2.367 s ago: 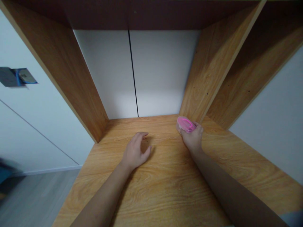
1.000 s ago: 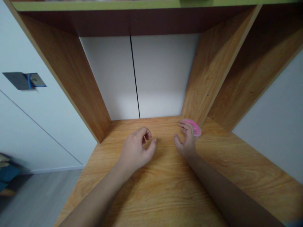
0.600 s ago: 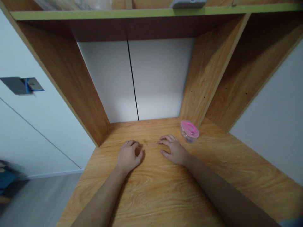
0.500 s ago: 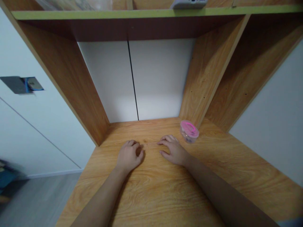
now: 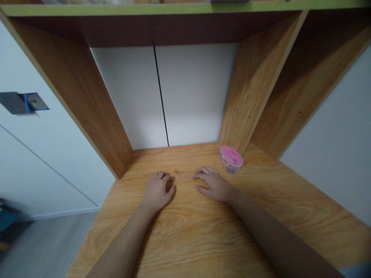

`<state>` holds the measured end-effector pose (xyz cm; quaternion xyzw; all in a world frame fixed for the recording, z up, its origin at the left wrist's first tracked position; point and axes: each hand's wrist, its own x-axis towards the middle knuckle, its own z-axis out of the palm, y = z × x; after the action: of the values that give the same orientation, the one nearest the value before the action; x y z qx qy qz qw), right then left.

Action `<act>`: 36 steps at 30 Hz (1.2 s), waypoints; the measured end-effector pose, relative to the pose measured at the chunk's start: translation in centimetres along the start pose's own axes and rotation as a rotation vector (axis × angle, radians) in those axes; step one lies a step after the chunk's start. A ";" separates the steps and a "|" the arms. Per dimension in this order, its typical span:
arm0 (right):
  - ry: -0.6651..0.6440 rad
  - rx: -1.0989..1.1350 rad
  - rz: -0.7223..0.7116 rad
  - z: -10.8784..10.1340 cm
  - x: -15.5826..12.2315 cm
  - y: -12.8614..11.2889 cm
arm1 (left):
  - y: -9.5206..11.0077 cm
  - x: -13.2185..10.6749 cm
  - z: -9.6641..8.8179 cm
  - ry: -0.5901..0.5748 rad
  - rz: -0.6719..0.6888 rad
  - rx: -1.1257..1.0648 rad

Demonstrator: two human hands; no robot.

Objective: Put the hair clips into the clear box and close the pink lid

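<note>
My left hand [image 5: 159, 192] rests on the wooden desktop [image 5: 179, 235], fingers loosely curled and the thumb held apart from them. Opposite it, my right hand [image 5: 212, 183] lies on the same surface with its thumb away from the bent fingers. Neither hand holds anything. Just beyond my right hand stands a small round clear plastic container [image 5: 231, 159] with a pink lid and a brighter pink handle on top. Small items show dimly through its side; I cannot make out what they are. The right hand is close to the container but apart from it.
A green-edged shelf [image 5: 174, 8] spans the top, with partly cut-off objects on it. Wooden uprights [image 5: 246, 96] flank the white back panel [image 5: 191, 96]. On the left wall hangs an opened socket plate [image 5: 34, 101]. A blue object [image 5: 7, 216] sits by the floor at left.
The view has tilted down slightly, so the shelf sits higher in the picture. Both hands and the container keep their places on the desk.
</note>
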<state>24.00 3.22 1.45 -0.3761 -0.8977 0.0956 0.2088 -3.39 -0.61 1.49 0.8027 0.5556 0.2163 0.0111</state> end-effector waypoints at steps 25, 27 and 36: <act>-0.004 0.010 0.016 0.3 -0.3 0.3 | 0.0 0.0 -0.3 -0.003 -0.011 -0.035; -0.008 0.007 0.020 0.3 -0.3 0.2 | 0.0 0.0 -0.3 -0.006 -0.010 -0.032; -0.012 0.012 0.035 0.0 -0.2 -0.2 | -0.2 0.0 0.1 -0.004 -0.004 -0.040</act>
<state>24.02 2.92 1.43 -0.3900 -0.8915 0.1071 0.2039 -3.56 -0.56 1.36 0.8015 0.5530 0.2258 0.0286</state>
